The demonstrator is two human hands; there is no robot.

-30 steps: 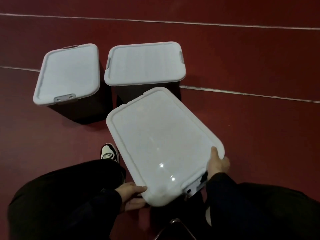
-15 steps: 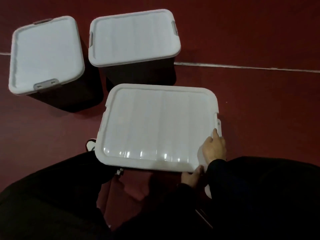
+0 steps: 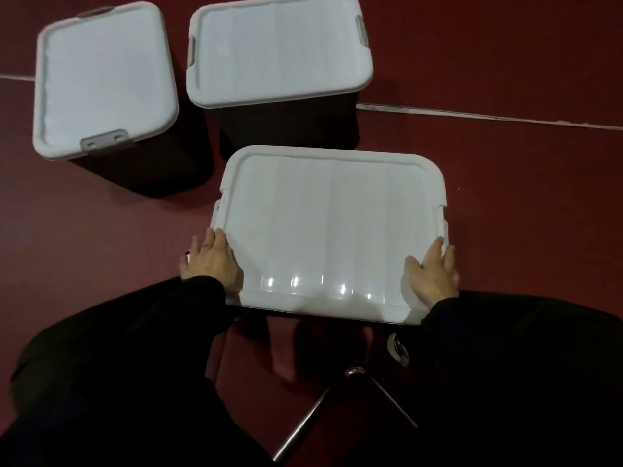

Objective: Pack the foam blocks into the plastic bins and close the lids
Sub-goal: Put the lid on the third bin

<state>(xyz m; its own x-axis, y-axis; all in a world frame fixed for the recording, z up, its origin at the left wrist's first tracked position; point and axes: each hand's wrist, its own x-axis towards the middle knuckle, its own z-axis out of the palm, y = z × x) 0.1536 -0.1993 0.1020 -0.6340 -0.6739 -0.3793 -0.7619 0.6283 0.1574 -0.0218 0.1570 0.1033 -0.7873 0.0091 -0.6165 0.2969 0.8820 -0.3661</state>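
A white lid (image 3: 332, 227) lies flat on the near bin, square to me; the bin under it is hidden. My left hand (image 3: 210, 262) rests with spread fingers on the lid's near left corner. My right hand (image 3: 435, 273) lies flat on its near right corner. Behind stand two dark bins with white lids on: one at the far left (image 3: 104, 79) with a grey latch (image 3: 104, 143) facing me, one at the far middle (image 3: 279, 48) with grey latches on its sides. No foam blocks show.
The floor (image 3: 522, 203) is dark red with a pale line (image 3: 488, 117) running across behind the near bin. Metal stool legs (image 3: 350, 372) and a shoe (image 3: 397, 348) show between my dark-clothed knees below the bin.
The near lid went from tilted and skewed to flat and square. My left hand moved from under its near edge to the left corner. The view dropped closer.
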